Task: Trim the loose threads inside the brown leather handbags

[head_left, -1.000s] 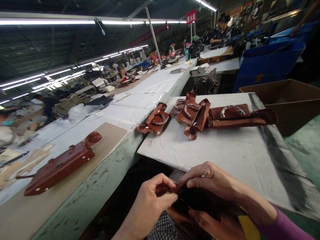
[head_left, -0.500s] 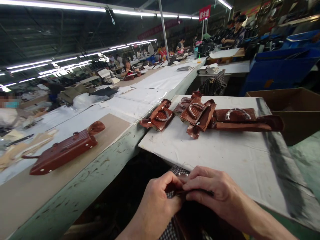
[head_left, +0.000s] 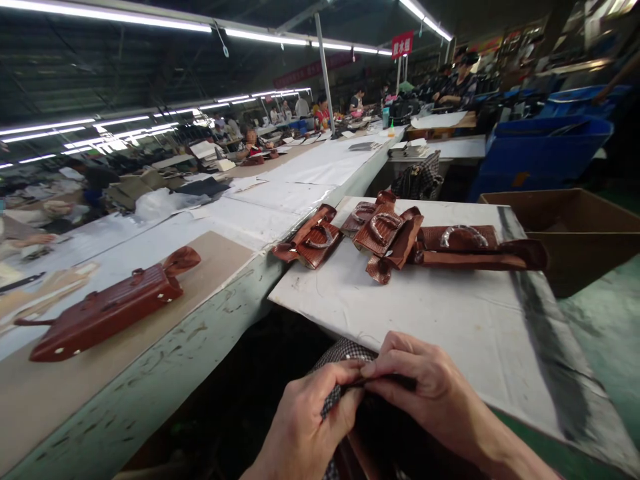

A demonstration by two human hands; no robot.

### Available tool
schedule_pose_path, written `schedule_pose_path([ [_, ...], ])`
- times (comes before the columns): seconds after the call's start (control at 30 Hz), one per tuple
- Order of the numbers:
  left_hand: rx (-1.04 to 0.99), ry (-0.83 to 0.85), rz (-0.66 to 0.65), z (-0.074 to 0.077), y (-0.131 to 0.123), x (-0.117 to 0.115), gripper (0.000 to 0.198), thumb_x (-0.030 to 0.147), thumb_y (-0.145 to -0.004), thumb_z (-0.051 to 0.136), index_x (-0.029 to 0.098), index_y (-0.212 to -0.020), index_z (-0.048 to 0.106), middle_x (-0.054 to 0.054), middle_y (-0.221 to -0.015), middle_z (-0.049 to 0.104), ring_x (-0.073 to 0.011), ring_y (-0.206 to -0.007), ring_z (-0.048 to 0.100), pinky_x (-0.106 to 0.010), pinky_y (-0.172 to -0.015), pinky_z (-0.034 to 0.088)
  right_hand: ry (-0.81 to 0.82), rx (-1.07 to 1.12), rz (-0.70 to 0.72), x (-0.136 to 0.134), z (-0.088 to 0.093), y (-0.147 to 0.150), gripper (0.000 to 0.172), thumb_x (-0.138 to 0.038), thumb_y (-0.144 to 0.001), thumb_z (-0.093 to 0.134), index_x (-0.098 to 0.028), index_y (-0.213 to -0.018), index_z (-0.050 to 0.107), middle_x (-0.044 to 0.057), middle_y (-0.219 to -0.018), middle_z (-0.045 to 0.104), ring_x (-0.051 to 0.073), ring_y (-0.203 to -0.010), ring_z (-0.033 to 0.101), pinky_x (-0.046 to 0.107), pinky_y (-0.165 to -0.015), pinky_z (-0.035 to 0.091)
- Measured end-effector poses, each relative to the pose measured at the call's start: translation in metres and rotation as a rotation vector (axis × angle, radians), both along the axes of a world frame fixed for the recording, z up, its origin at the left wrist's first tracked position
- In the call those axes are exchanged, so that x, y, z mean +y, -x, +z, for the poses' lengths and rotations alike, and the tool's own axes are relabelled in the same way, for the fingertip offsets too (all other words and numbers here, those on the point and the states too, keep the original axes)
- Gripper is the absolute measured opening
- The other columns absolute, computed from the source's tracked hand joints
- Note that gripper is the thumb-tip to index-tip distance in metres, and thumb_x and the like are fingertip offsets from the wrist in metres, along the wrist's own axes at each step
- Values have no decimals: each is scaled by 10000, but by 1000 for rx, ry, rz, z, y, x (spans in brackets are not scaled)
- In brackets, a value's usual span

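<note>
Left hand point(head_left: 311, 408) is in a pinch, thumb and index closed on the edge of a dark brown leather piece point(head_left: 361, 453); right hand point(head_left: 425, 377) pinches the same edge just beside it, fingertips of the two nearly meeting, remaining fingers curled. Piece sits at the person's lap, near checkered cloth point(head_left: 336, 355); lower part is in shadow, full shape unclear.

White table point(head_left: 425, 313) just beyond the hands: brown textured bag pieces with curved handles, shiny clear wrap on the handles. Left bag piece point(head_left: 316, 257) lies at the corner by the long table, middle bag pieces point(head_left: 369, 235) overlap, long bag piece point(head_left: 455, 259) lies to the right of them.

Long table point(head_left: 280, 200), left side: brown boxy bag point(head_left: 107, 308) on a tan board point(head_left: 220, 267), strap sticking out at its near end, pale spots at the corners. Teal cup point(head_left: 385, 118) and small bottle point(head_left: 391, 131) with green tip far up the same table.

Containers: cardboard box point(head_left: 590, 260) right of the white table, inside shaded, contents can't be made out. Blue bin point(head_left: 530, 160) behind it, something dark at its top, can't tell what.

Writing: red sign point(head_left: 402, 45) at back, white characters, looks like 胶水组. Red banner point(head_left: 320, 70) farther off, lettering too blurred.
</note>
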State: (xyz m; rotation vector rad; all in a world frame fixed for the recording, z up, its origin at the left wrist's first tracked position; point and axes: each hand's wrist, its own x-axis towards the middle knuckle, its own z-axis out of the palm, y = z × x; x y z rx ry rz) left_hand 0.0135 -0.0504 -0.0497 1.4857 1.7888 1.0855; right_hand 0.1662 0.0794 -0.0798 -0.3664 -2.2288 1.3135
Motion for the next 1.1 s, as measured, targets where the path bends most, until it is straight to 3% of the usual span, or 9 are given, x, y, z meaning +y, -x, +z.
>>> schedule_pose_path([
  [0.17,56,-37,61,0,-6,1,158,189,-900,544,215,-979,678,-28,-1054,752,-174,-936,714,-218,-826,572,97,21,17,2,-3,2,89,-229,-888,671,-233,-936,746,1,-797,617,121,-724,615,218,-665,478],
  [0.33,152,-68,136,-8,-5,5,119,156,-869,544,202,-886,652,-28,-1020,755,-155,-898,720,-197,-820,565,189,1,11,5,-4,1,156,-173,-913,629,-257,-975,744,-11,-1005,719,129,-922,672,197,-835,499],
  [0.47,123,-68,155,-11,-5,8,93,175,-858,561,206,-835,646,-33,-999,757,-160,-889,724,-205,-822,569,225,-103,-15,8,-7,-3,184,-197,-914,629,-311,-1005,741,-69,-929,762,123,-856,711,183,-775,515],
  [0.7,-30,72,149,0,0,13,74,169,-822,622,199,-755,633,-22,-882,753,-170,-805,725,-221,-743,577,179,-177,-32,4,-7,-3,146,-219,-905,641,-305,-968,740,-86,-900,761,119,-827,712,182,-744,504],
  [0.9,90,149,163,4,-1,10,131,99,-779,628,201,-701,604,12,-786,731,-150,-723,693,-213,-676,544,129,-169,-17,-6,-10,-6,196,-225,-926,613,-352,-1042,707,-105,-923,751,100,-824,704,169,-727,495],
  [1.1,189,92,170,-1,-6,6,175,54,-773,598,205,-686,576,31,-755,711,-131,-693,673,-204,-655,500,99,-147,-33,-13,-17,-10,212,-201,-920,599,-323,-1067,692,-69,-999,746,123,-875,704,195,-775,513],
])
